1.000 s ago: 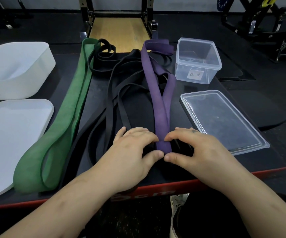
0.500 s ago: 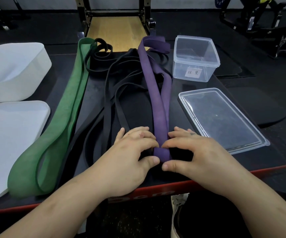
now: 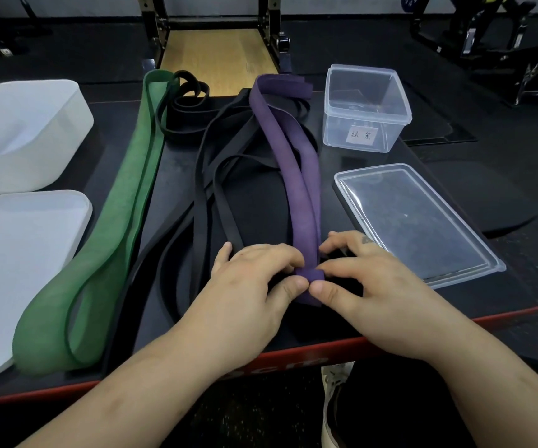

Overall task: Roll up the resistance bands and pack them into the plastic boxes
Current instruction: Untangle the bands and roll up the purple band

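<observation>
Left grip (image 3: 251, 286) and right grip (image 3: 368, 286) meet at the near end of the purple band (image 3: 300, 189). Each pinches that end between thumb and curled forefinger. A small rolled turn of the band sits between the two thumbs, though the fingers partly cover it, so the number of turns cannot be judged. From the grips the purple band runs straight away across the black worktop (image 3: 177, 163) to its far edge, unrolled. It lies over a loose tangle of black bands (image 3: 216, 195) beyond and just left of the left grip. Further left of that grip the green band (image 3: 122, 221) lies flat and unrolled. Just beyond the right grip a clear lid (image 3: 413, 221) lies flat. Further beyond it stands the clear box (image 3: 368, 108), uncovered, with a paper label on its near wall. Well left of both grips sit a white tub (image 3: 25, 134) and a white lid (image 3: 19, 260).
</observation>
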Demonstrator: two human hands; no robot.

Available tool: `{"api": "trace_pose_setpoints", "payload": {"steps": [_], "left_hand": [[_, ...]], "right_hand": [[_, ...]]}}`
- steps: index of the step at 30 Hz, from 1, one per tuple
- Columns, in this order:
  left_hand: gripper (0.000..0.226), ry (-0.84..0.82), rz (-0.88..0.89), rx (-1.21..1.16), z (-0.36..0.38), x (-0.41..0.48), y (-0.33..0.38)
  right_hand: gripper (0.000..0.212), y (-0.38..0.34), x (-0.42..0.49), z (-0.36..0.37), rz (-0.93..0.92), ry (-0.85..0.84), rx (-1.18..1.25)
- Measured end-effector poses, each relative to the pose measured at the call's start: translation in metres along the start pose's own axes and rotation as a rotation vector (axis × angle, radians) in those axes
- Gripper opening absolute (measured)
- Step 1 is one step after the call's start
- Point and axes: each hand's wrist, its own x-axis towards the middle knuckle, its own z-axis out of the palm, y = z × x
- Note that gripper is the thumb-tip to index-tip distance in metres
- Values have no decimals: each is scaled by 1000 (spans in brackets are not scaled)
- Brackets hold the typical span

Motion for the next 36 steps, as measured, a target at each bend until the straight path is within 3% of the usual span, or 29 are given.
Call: {"api": "trace_pose_setpoints", "payload": {"steps": [7, 11, 20, 24, 31, 36], "left_hand": [[29, -36, -46, 21, -2, 2, 3], [31, -81, -45, 14, -2, 4, 5], [36, -148, 2, 184, 3, 4, 3], [44, -201, 10, 203, -2, 3, 4], [86, -191, 54, 291, -1, 4, -4], [79, -188, 51, 292, 1, 6, -3]], "right_hand": [[41, -9, -2, 7, 74, 80, 1], [62, -12, -3, 0, 99, 97, -35], [77, -3, -3, -5, 83, 16, 27], [67, -1, -2, -4, 31, -45, -6], [48, 7, 0, -6, -36, -54, -5], [45, 2, -4, -5, -19, -19, -19]]}}
